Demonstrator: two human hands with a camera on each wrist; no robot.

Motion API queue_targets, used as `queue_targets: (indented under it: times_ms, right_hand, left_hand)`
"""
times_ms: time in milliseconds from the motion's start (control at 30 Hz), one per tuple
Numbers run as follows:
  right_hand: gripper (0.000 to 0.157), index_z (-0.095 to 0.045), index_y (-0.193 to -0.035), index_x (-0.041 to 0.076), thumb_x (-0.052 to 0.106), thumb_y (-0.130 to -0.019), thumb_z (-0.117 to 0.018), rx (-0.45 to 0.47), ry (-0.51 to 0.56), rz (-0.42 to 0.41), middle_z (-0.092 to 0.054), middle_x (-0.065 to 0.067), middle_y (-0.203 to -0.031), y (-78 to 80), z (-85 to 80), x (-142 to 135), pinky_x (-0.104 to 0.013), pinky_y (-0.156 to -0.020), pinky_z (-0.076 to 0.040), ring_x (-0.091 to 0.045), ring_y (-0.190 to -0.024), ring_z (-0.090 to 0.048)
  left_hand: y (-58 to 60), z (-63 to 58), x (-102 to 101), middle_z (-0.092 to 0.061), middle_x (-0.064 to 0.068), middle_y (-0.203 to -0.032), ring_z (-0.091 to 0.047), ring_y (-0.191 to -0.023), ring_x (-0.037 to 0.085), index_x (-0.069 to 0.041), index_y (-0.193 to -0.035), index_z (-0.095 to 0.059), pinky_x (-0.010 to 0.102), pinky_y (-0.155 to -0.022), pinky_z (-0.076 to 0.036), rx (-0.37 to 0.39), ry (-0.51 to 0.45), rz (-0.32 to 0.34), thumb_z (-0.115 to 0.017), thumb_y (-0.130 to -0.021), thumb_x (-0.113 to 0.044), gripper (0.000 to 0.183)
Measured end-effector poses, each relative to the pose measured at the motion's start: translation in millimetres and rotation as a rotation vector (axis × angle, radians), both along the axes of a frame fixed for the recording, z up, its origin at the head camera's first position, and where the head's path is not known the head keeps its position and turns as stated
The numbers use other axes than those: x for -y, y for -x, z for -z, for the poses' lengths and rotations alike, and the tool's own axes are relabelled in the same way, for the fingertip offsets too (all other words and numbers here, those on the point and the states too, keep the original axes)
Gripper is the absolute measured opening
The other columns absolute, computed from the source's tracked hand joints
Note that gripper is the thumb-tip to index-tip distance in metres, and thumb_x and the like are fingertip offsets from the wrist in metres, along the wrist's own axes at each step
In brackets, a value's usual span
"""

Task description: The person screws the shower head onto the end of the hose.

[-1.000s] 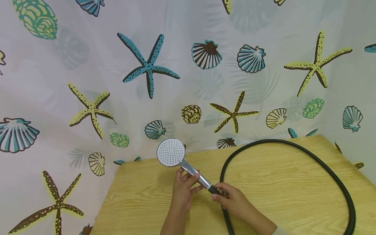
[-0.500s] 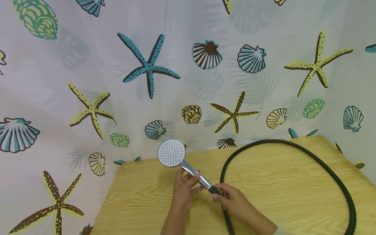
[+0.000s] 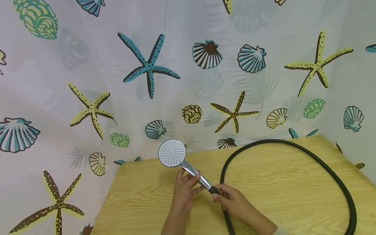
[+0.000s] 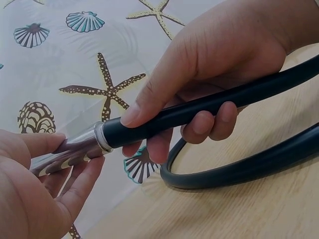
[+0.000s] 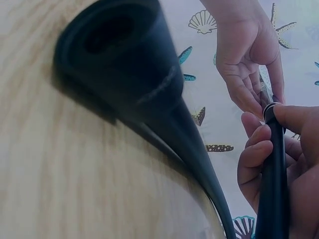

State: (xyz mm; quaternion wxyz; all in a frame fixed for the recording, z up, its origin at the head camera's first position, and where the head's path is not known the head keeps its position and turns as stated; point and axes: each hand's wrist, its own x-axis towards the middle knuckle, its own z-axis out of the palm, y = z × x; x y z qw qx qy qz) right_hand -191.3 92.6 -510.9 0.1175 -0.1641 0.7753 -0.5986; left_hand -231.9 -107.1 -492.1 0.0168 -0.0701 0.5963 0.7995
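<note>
A hand shower head (image 3: 172, 153) with a round white nozzle face and a chrome handle (image 4: 75, 152) is held up over the table, tilted with its face at the upper left. My left hand (image 3: 182, 192) pinches the chrome handle between thumb and fingers. Where the handle ends, a black hose (image 4: 194, 112) meets it at a pale collar (image 4: 103, 137). My right hand (image 3: 233, 200) grips the hose just below that collar, thumb on top and fingers curled underneath. The threads of the joint are hidden.
The hose loops widely over the wood-grain table (image 3: 138, 195) to the right. Its free end (image 5: 119, 59), wide with an open hole, lies near the right wrist camera. A curtain (image 3: 188, 81) printed with starfish and shells stands behind the table and along its sides.
</note>
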Motion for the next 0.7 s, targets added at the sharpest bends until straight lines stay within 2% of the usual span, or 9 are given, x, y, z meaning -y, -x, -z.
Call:
queue_targets:
  times_ms: [367,700]
  right_hand:
    - [0.035,-0.061,-0.132,0.012,0.034,-0.105,-0.054,-0.002,-0.008,-0.049,-0.069,-0.013,-0.104,1.5,-0.6,-1.8,-0.02,-0.056,-0.046,-0.011,-0.068,-0.054]
    - [0.038,-0.057,-0.138,0.011,0.032,-0.108,-0.048,-0.007,-0.022,-0.09,-0.068,-0.015,-0.106,0.6,-0.7,-2.1,-0.018,-0.055,-0.045,-0.009,-0.065,-0.053]
  left_hand:
    - [2.5,6.4,-0.5,-0.068,0.012,-0.124,-0.073,-0.099,0.018,-0.015,-0.147,-0.042,0.043,-0.083,-0.065,-0.004,-0.012,-0.004,-0.075,-0.09,-0.01,0.065]
    - [0.9,3.3,-2.4,-0.065,0.017,-0.13,-0.072,-0.098,0.016,-0.014,-0.146,-0.041,0.043,-0.083,-0.065,0.007,-0.018,-0.009,-0.072,-0.093,-0.009,0.062]
